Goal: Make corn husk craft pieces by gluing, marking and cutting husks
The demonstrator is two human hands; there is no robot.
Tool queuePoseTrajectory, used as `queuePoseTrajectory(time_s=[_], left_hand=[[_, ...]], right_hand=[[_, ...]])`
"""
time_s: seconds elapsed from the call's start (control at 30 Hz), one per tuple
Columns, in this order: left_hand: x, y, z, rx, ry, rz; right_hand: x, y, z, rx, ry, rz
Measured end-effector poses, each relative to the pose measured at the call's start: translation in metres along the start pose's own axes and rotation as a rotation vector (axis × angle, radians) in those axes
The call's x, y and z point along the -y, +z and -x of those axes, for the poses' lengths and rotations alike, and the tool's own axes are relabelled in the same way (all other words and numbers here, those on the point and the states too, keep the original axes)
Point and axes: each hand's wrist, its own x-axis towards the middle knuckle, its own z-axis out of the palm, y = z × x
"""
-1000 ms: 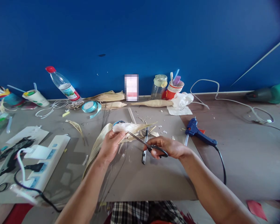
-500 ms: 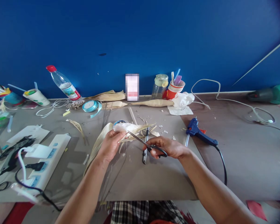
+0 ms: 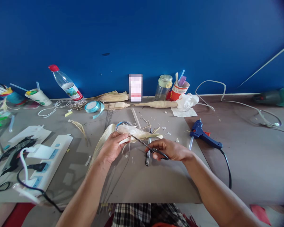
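Observation:
My left hand (image 3: 112,146) is closed around a pale dried corn husk (image 3: 134,131), holding it just above the grey table (image 3: 156,179). My right hand (image 3: 171,149) grips black scissors (image 3: 148,146) by the handles. The blades point left, with their tips at the husk next to my left thumb. A black pen (image 3: 148,151) lies on the table under the scissors. Small husk scraps are scattered around both hands.
A blue glue gun (image 3: 203,136) with a black cord lies to the right. A white power strip (image 3: 46,160) with plugs sits at the left. Along the blue wall stand a tilted water bottle (image 3: 66,84), a light blue ribbon roll (image 3: 91,106), more husks (image 3: 156,104), a jar (image 3: 163,85) and a red cup (image 3: 178,90).
The scissors have shifted slightly along the husk and the husk has sunk a little. Both hands stay in nearly the same place; the view has shifted slightly.

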Motion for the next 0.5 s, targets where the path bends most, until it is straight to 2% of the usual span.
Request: queuePoseTrajectory(time_s=[0.5], left_hand=[[-0.0008, -0.0019, -0.0003, -0.019, -0.044, 0.045]], right_hand=[[-0.0014, 0.0008, -0.0011, -0.013, 0.020, 0.018]])
